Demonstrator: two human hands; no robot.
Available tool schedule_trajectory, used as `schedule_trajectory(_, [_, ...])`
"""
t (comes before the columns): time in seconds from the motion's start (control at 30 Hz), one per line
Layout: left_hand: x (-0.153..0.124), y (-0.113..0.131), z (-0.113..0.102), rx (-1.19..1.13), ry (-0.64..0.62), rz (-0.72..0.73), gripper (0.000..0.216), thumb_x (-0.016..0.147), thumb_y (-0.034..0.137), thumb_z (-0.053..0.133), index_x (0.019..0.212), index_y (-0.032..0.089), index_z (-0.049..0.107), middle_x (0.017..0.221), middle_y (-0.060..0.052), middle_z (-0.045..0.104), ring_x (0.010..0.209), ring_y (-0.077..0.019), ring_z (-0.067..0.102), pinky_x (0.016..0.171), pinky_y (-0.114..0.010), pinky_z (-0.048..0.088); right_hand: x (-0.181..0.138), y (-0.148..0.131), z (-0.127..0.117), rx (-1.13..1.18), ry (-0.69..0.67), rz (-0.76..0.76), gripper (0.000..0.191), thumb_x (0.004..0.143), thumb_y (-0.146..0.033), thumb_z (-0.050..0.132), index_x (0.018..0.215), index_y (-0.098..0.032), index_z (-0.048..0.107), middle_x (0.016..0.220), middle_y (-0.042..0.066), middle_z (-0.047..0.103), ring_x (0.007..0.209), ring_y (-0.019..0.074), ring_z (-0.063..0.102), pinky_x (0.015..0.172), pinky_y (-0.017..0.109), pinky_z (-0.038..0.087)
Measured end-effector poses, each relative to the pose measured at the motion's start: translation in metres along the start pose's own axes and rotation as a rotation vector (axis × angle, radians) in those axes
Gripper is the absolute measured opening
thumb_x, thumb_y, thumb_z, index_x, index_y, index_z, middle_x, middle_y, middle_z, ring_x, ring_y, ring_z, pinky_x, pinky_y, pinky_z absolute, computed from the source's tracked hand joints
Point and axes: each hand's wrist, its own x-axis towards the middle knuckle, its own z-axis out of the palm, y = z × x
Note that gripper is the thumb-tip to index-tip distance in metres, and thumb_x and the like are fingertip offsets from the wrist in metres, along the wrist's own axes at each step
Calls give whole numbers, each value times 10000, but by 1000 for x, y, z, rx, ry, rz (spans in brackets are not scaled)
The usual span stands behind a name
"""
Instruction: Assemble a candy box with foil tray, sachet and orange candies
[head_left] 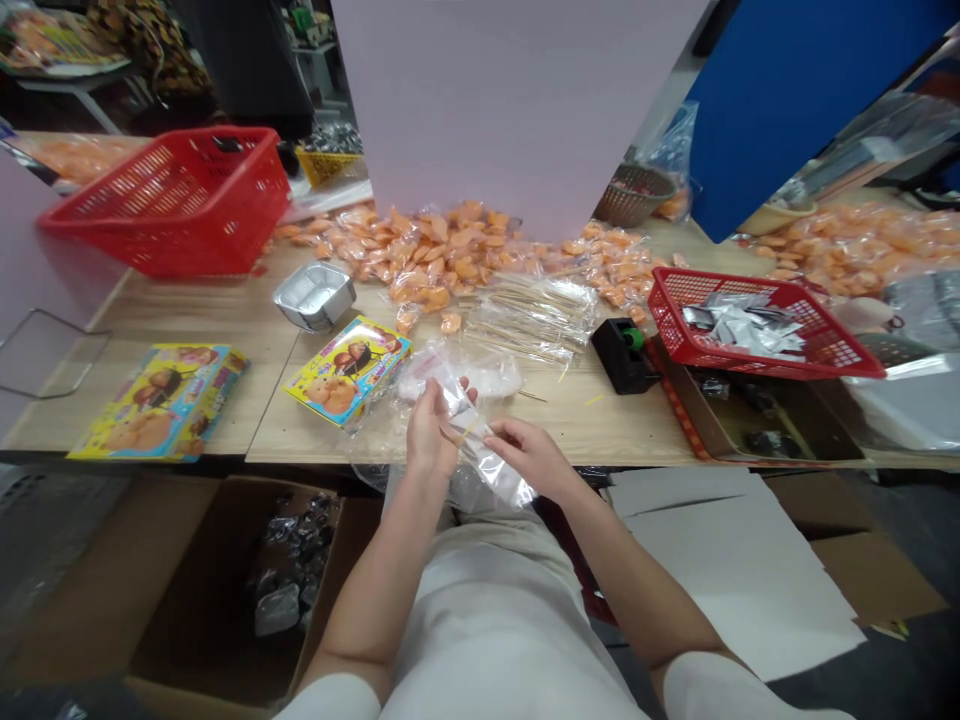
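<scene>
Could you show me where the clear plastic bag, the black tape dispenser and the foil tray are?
clear plastic bag [493, 464], head view, on its shiny lower middle.
black tape dispenser [616, 362], head view, on its black body.
foil tray [315, 296], head view, on its bare inner floor.

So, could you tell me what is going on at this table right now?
A seated person holds a small clear bag at the table edge with both hands: the left hand at its upper part, the right hand at its lower end. A thin stick shows inside. A yellow toy box lies to their left, orange packets piled behind.
</scene>
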Motion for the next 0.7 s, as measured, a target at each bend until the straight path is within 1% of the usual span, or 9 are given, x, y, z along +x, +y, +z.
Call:
schedule_trajectory(0.1, [-4, 2, -1, -2, -40, 18, 204, 960, 331, 531, 1074, 180, 609, 907, -44, 728, 757, -163, 727, 779, -293, 566, 2, -3, -3, 33, -42, 1, 260, 827, -449, 604, 878, -206, 680, 830, 17, 680, 717, 169, 563, 656, 284, 416])
schedule_trajectory(0.2, [-7, 3, -1, 16, -122, 71, 233, 924, 345, 594, 1069, 164, 624, 921, -54, 726, 803, -188, 734, 798, -317, 573, 8, -8, 0, -47, 40, -50, 244, 772, -428, 665, 865, -203, 659, 892, 28, 678, 775, 174, 566, 719, 299, 430])
schedule_trajectory(0.27, [-8, 4, 0, 10, -136, 98, 239, 884, 347, 647, 1026, 155, 637, 898, -52, 721, 808, -199, 736, 804, -327, 576, 13, -10, 4, -54, 88, -59, 240, 778, -433, 657, 833, -200, 629, 837, 21, 652, 732, 162, 543, 695, 295, 423])
schedule_trajectory(0.33, [-8, 5, 0, -8, -123, 100, 218, 861, 338, 664, 972, 151, 643, 839, -39, 710, 781, -198, 735, 793, -324, 579, 16, -11, 7, -30, 99, -60, 246, 815, -445, 617, 798, -200, 604, 766, 9, 614, 679, 148, 514, 651, 285, 409])
schedule_trajectory(0.47, [-3, 7, -1, -19, -88, 85, 195, 820, 322, 674, 898, 148, 635, 732, -14, 672, 728, -197, 731, 767, -320, 583, 17, -11, 8, 60, 44, -55, 288, 826, -485, 604, 782, -201, 585, 736, -2, 570, 670, 144, 504, 637, 279, 404])
schedule_trajectory(0.53, [-2, 7, -2, 10, -104, 88, 252, 773, 347, 719, 903, 151, 628, 743, -14, 674, 723, -201, 729, 760, -323, 584, 17, -10, 7, 102, 29, -37, 306, 819, -501, 602, 762, -203, 562, 725, -6, 553, 670, 144, 499, 638, 278, 400])
schedule_trajectory(0.6, [-2, 6, -4, 76, -168, 102, 376, 694, 359, 798, 964, 163, 624, 819, -27, 700, 735, -200, 727, 751, -323, 582, 16, -8, 6, 101, 49, -20, 307, 815, -501, 596, 753, -205, 547, 725, -5, 551, 669, 143, 493, 639, 278, 398])
schedule_trajectory(0.67, [-1, 4, -4, 164, -206, 167, 501, 597, 316, 875, 1005, 180, 620, 870, -32, 711, 729, -186, 717, 735, -310, 576, 16, -7, 8, 40, 57, -11, 283, 814, -473, 599, 748, -207, 531, 697, -14, 534, 641, 136, 468, 616, 272, 381])
schedule_trajectory(0.7, [0, 2, -5, 200, -198, 218, 517, 570, 291, 893, 997, 184, 621, 865, -25, 708, 712, -172, 706, 728, -302, 571, 15, -7, 9, -14, 51, -21, 259, 812, -443, 605, 744, -209, 519, 679, -22, 517, 624, 131, 451, 602, 268, 364])
